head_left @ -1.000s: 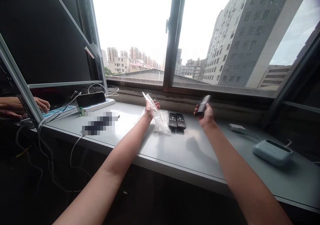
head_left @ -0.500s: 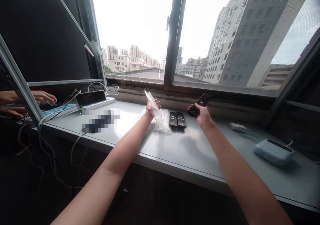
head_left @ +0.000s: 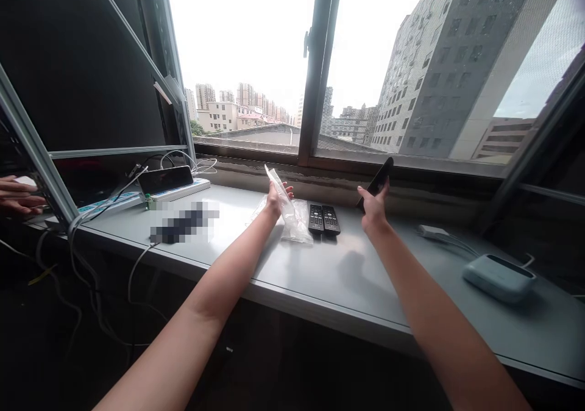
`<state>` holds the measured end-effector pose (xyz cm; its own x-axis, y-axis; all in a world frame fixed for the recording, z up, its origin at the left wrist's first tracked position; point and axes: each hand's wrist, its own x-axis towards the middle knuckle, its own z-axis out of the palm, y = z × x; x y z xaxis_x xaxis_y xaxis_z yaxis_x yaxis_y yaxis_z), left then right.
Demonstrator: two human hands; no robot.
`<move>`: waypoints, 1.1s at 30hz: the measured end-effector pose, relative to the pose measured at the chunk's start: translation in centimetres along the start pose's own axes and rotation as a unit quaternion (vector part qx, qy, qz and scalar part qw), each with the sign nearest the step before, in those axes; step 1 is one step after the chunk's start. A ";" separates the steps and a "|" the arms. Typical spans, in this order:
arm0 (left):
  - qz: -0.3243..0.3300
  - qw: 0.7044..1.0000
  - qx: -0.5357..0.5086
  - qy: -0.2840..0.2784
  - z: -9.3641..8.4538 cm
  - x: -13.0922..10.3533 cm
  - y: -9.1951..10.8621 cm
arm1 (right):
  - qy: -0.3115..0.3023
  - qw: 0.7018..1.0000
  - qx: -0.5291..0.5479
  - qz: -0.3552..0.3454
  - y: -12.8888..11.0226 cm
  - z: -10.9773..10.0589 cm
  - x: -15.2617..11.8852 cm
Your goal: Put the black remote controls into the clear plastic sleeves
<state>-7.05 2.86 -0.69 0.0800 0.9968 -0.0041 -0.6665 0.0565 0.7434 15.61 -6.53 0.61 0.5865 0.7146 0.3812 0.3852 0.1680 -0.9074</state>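
Observation:
My left hand is closed around a clear plastic bag, whose lower part rests on the shelf. Just right of the bag, two black remote controls lie side by side with their buttons up. Above the shelf, my right hand grips another black remote control between thumb and fingers. That remote is tilted, its top end pointing up and right, and its buttons are turned out of sight.
The grey shelf runs below a window. A pale blue device and a white adapter stand at the right. At left are a phone, cables, a blurred-out dark object and another person's hand.
My right hand has turned the remote, so its button face no longer shows, and moved slightly right. My left hand is still. The other person's hands have shifted left.

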 end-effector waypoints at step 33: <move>-0.005 1.000 0.011 0.003 0.1 -0.1 0.0 | 0.036 0.991 0.106 0.075 1.1 1.1 0.9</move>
<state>-6.92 2.77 -0.63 0.0817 0.9965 -0.0150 -0.6500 0.0647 0.7572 15.78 -4.93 -0.27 0.6774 0.6937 0.2447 0.1361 0.2087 -0.9685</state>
